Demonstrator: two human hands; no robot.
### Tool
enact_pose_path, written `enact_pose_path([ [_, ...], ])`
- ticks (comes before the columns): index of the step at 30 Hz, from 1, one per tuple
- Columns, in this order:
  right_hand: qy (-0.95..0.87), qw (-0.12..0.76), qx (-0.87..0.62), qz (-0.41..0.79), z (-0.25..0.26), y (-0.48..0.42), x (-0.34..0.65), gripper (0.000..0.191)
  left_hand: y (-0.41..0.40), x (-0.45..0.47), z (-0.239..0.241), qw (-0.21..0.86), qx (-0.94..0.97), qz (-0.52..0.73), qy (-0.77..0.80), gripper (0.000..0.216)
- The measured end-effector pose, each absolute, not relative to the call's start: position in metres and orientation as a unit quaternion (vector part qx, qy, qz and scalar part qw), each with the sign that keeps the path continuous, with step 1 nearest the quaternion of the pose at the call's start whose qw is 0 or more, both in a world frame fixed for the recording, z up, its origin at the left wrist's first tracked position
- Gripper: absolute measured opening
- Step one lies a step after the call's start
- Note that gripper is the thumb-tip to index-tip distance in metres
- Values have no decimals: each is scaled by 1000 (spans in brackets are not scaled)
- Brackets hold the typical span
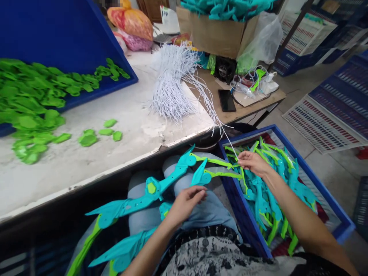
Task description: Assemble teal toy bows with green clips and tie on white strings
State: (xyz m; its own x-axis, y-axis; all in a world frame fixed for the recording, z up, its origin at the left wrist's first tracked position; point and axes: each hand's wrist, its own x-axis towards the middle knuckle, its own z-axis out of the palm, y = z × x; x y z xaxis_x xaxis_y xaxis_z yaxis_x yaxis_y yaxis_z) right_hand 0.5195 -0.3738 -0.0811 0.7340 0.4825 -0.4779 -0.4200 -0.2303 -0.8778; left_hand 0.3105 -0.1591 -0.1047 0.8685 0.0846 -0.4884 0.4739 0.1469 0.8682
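My left hand [186, 201] rests over my lap, fingers curled round the teal middle of a toy bow [149, 191]. The bow is teal with lime-green tips and lies across my knees. My right hand [253, 163] pinches the end of a white string [221, 130] at the bow's green tip, above a blue crate. The string runs up to a bundle of white strings [172, 84] on the table. More teal bow pieces [126, 249] lie lower on my lap.
The blue crate [342, 222] at my right holds several finished teal and green bows. On the worktable [115, 153] sit green plastic pieces [34, 103] spilling from a blue bin [63, 34]. A cardboard box [218, 34] of teal parts, a phone [226, 100] and bags stand behind.
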Motion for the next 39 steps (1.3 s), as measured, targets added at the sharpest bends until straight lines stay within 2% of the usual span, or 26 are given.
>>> enact_pose_path([
  [3, 13, 603, -685, 408, -92, -392, 485, 44, -195, 324, -126, 776, 555, -220, 205, 35],
  [6, 32, 593, -678, 434, -96, -414, 458, 34, -221, 340, -150, 791, 504, -245, 246, 29],
  [9, 53, 612, -664, 427, -99, -437, 437, 35, -236, 356, -168, 806, 459, -246, 282, 23],
  [11, 78, 630, -668, 388, -107, -446, 430, 37, -244, 367, -176, 818, 431, -244, 294, 19],
  [14, 84, 638, -723, 253, -129, -447, 429, 34, -256, 383, -183, 817, 427, -241, 304, 9],
  [17, 14, 583, -807, 94, -153, -441, 432, 25, -268, 394, -189, 809, 432, -247, 312, 5],
  [20, -54, 530, -846, 11, -173, -438, 433, 19, -277, 400, -193, 807, 430, -257, 313, 12],
  [30, -145, 468, -867, -88, -202, -440, 424, 11, -290, 407, -198, 819, 413, -272, 292, 19],
  [39, -181, 466, -859, -111, -214, -439, 422, 9, -292, 407, -208, 825, 421, -259, 275, 8],
])
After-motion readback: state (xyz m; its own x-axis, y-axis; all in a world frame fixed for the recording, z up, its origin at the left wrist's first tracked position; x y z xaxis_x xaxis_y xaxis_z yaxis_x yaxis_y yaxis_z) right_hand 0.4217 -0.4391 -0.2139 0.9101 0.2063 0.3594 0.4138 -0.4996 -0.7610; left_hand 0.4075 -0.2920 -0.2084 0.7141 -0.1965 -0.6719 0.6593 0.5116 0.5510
